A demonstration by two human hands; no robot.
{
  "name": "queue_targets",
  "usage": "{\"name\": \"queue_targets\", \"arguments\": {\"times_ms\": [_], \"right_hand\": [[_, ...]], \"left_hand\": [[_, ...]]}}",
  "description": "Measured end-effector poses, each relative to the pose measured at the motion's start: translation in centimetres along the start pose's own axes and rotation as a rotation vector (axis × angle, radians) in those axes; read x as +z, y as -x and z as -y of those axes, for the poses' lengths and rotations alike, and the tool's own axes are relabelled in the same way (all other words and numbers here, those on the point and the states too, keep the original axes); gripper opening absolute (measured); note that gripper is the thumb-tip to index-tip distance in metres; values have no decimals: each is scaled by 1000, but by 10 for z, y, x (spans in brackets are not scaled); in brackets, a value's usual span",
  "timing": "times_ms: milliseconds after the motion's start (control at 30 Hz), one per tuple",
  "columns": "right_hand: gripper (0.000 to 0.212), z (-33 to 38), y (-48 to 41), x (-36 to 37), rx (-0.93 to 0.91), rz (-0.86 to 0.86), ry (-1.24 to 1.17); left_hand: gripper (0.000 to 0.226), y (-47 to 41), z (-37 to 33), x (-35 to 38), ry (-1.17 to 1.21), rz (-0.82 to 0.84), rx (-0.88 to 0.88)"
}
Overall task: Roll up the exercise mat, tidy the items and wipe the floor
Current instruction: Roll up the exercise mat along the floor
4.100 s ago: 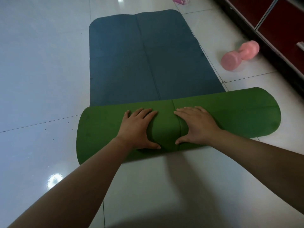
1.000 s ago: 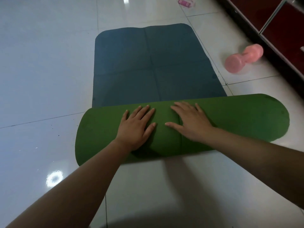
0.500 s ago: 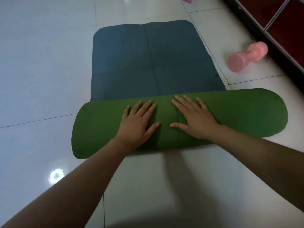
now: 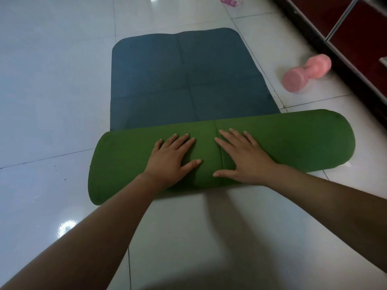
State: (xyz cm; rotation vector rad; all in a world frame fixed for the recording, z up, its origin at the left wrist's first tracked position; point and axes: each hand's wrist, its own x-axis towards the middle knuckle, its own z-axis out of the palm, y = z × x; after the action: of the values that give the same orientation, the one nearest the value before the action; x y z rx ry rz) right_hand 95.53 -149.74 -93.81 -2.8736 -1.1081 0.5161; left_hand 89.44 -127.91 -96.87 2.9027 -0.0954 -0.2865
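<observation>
The exercise mat lies on the white tiled floor, partly rolled. Its rolled part [image 4: 293,143] is a thick green cylinder lying across the view, and the flat part [image 4: 180,80] beyond it shows its dark blue-grey top. My left hand [image 4: 171,160] presses flat on the roll left of its centre seam, fingers straight and spread. My right hand [image 4: 245,158] presses flat just right of the seam, fingers spread the same way. Both forearms reach in from the bottom of the frame.
A pink dumbbell [image 4: 305,73] lies on the floor to the right of the flat mat. A small pink-and-clear bottle [image 4: 230,0] lies at the top edge. Dark red cabinets [image 4: 356,38] with a black base run along the right side.
The roll has advanced away from me over the flat mat, so less blue-grey surface shows. Both hands stay flat on the roll, fingers now more spread.
</observation>
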Motion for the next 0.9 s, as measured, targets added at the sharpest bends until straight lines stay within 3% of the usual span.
{"name": "queue_targets", "arguments": {"times_ms": [133,400,567,900], "right_hand": [[112,4,3,7,9,21,47],[106,-5,-10,-13,38,-86,-48],[102,-2,-10,-12,32,-88,-34],[113,-9,-2,7,-33,-3,55]], "left_hand": [[89,4,-2,0,23,15,-1],[89,6,-4,-16,-1,-154,67],[119,1,-4,-17,-168,48,76],[109,7,-1,-4,-89,43,97]]}}
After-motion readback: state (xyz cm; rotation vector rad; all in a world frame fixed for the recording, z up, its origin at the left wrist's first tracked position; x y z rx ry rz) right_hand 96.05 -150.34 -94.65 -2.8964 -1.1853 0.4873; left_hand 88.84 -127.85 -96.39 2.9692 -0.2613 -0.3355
